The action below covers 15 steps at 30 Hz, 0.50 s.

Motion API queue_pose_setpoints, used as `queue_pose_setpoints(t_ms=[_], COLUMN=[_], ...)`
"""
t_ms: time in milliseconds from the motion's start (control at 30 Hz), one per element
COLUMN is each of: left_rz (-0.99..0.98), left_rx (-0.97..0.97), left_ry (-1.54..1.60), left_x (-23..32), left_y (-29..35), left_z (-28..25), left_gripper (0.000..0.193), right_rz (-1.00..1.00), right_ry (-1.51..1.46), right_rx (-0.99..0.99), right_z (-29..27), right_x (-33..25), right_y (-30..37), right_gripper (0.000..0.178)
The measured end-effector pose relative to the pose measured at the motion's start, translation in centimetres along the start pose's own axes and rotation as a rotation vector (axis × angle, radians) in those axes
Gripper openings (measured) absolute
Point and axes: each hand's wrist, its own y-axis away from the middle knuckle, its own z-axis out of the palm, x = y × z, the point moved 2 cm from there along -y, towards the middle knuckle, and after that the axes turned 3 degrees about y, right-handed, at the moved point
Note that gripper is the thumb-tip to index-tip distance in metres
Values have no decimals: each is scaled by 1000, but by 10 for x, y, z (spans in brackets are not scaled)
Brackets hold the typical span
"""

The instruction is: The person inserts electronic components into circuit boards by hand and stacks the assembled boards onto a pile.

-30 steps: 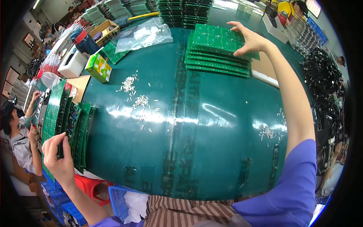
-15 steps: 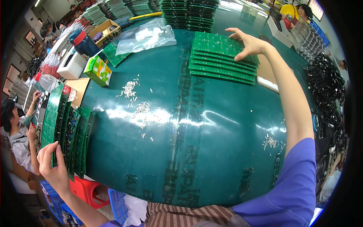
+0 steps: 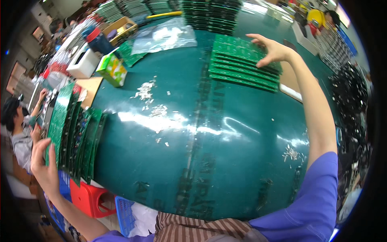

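A stack of green circuit boards (image 3: 231,47) lies fanned in steps at the back right of the table. My right hand (image 3: 274,51) is over its right side, thumb and fingers spread, nothing between them. Whether the fingertips touch the top board I cannot tell. At the left table edge, a row of populated circuit boards (image 3: 77,141) leans nearly upright. Beside its outer face is my left hand (image 3: 46,167), empty, the thumb apart from the fingers.
Small clear parts (image 3: 145,90) lie in loose piles on the green table (image 3: 234,161). A drink carton (image 3: 113,70), dark bottle (image 3: 98,42) and plastic bag (image 3: 167,36) stand farther back. A red stool (image 3: 90,199) is below the near-left edge; a co-worker (image 3: 20,133) sits left.
My left hand has drawn outward from the leaning boards, and its fingers have parted. My right hand stays over the fanned stack. The whole view has shifted slightly.
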Motion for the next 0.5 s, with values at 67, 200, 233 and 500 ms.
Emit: queue_pose_setpoints(t_ms=[67, 200, 233, 500], left_rz=[-53, -257, -253, -405], left_rx=[14, -103, -148, -653], left_ry=[133, 239, 179, 38], left_x=[-18, -27, -36, -65], left_y=[-9, -34, -37, -33], left_z=[7, -4, -8, -3], left_gripper=[15, 38, 49, 121], right_rz=[-27, -16, -12, 34], right_ry=[-36, -84, -93, 26], right_rx=[-20, 19, 32, 201], right_z=[2, -1, -2, -14], right_x=[7, 10, 15, 32], right_y=[-1, 9, 12, 31], right_gripper=[122, 128, 126, 103])
